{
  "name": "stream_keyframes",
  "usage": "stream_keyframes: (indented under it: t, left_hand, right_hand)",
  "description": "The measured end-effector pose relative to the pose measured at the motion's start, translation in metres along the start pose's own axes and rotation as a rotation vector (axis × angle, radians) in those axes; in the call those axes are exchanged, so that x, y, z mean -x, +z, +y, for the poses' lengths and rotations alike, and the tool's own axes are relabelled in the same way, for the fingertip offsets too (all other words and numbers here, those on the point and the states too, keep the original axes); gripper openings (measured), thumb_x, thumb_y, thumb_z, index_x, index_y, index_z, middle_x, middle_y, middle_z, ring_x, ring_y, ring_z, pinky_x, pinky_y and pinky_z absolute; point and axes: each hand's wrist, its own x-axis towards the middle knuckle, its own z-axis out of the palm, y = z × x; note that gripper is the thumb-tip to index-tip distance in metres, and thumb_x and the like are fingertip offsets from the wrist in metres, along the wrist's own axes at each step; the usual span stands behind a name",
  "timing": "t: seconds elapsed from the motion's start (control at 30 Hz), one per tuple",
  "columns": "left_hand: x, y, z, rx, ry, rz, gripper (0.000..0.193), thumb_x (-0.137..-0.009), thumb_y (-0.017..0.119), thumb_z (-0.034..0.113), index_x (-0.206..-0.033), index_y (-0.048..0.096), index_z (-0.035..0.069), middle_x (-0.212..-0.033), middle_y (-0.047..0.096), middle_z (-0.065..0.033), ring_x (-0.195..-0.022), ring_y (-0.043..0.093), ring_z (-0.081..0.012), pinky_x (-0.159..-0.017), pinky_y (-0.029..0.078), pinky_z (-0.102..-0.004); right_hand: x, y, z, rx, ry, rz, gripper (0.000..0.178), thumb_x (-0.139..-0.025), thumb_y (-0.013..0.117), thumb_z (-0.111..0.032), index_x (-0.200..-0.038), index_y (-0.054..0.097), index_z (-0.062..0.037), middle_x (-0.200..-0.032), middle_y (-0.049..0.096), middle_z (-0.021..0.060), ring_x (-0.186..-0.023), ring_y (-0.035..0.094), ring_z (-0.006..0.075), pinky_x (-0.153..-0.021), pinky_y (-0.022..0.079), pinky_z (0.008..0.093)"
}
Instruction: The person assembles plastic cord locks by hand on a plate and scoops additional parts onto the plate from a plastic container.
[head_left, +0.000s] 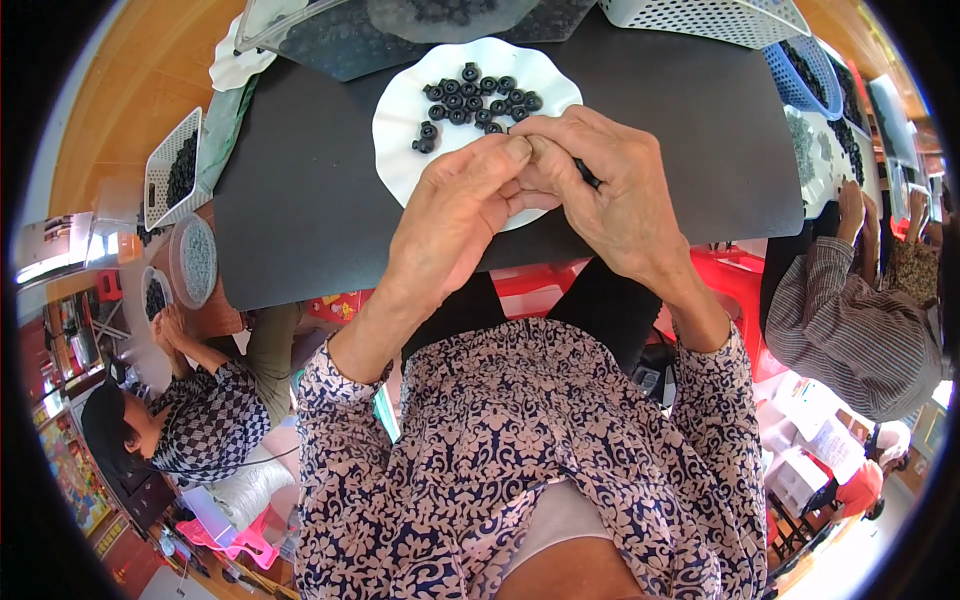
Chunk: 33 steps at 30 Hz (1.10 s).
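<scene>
My left hand (pixel 452 205) and my right hand (pixel 617 178) meet over the near part of a white wavy-edged plate (pixel 400 110). Thumbs and fingertips are pinched together, and whatever lies between them is mostly hidden. A black piece (pixel 587 173) pokes out by the curled fingers of my right hand; its full shape is covered. On the plate, just beyond my fingertips, lie several small black round parts (pixel 471 88) with ring-like tops. Two of them (pixel 426 137) sit a little apart to the left.
The plate stands on a dark table (pixel 310 180). A clear bin (pixel 350 50) and a white perforated basket (pixel 715 18) stand at the far edge. Farther right is a blue basket (pixel 806 75) of black parts. Co-workers sit left (pixel 205 420) and right (pixel 850 320).
</scene>
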Motion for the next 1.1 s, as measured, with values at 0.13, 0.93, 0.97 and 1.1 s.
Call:
stream_keyframes:
  t: [0.13, 0.93, 0.97, 1.1]
  left_hand:
    - [-0.009, -0.003, 0.009, 0.004, -0.024, -0.016, 0.029, -0.097, 0.053, 0.020, -0.110, 0.059, -0.005, -0.105, 0.063, -0.0113, -0.099, 0.061, -0.0184, -0.091, 0.049, -0.0354]
    - [0.001, -0.004, 0.017, 0.050, -0.022, 0.184, 0.025, -0.096, 0.055, 0.012, -0.115, 0.057, -0.004, -0.100, 0.061, -0.0055, -0.089, 0.057, -0.0116, -0.084, 0.047, -0.0296]
    - [-0.001, -0.004, 0.017, 0.052, -0.028, 0.179, 0.025, -0.096, 0.055, 0.012, -0.115, 0.057, -0.004, -0.100, 0.061, -0.0055, -0.089, 0.057, -0.0116, -0.084, 0.047, -0.0296]
    - [0.003, 0.000, 0.018, 0.014, 0.042, 0.129, 0.024, -0.096, 0.054, 0.014, -0.114, 0.057, -0.002, -0.101, 0.062, -0.0071, -0.093, 0.060, -0.0149, -0.086, 0.048, -0.0316]
  right_hand:
    - [-0.003, 0.003, 0.001, -0.016, -0.021, 0.022, 0.015, -0.089, 0.059, -0.008, -0.100, 0.064, 0.0007, -0.077, 0.060, 0.0140, -0.067, 0.061, 0.0304, -0.060, 0.048, 0.0366]
    - [-0.013, 0.005, 0.001, -0.076, -0.127, -0.087, 0.027, -0.081, 0.069, -0.013, -0.105, 0.063, -0.0011, -0.081, 0.058, 0.0102, -0.068, 0.059, 0.0259, -0.060, 0.048, 0.0359]
    - [-0.013, 0.005, 0.001, -0.072, -0.122, -0.084, 0.027, -0.081, 0.069, -0.013, -0.105, 0.063, -0.0011, -0.081, 0.058, 0.0102, -0.068, 0.059, 0.0259, -0.060, 0.048, 0.0359]
    - [-0.012, 0.003, 0.004, -0.097, -0.117, -0.005, 0.021, -0.079, 0.071, -0.010, -0.097, 0.065, -0.0015, -0.078, 0.060, 0.0092, -0.066, 0.060, 0.0230, -0.060, 0.048, 0.0328]
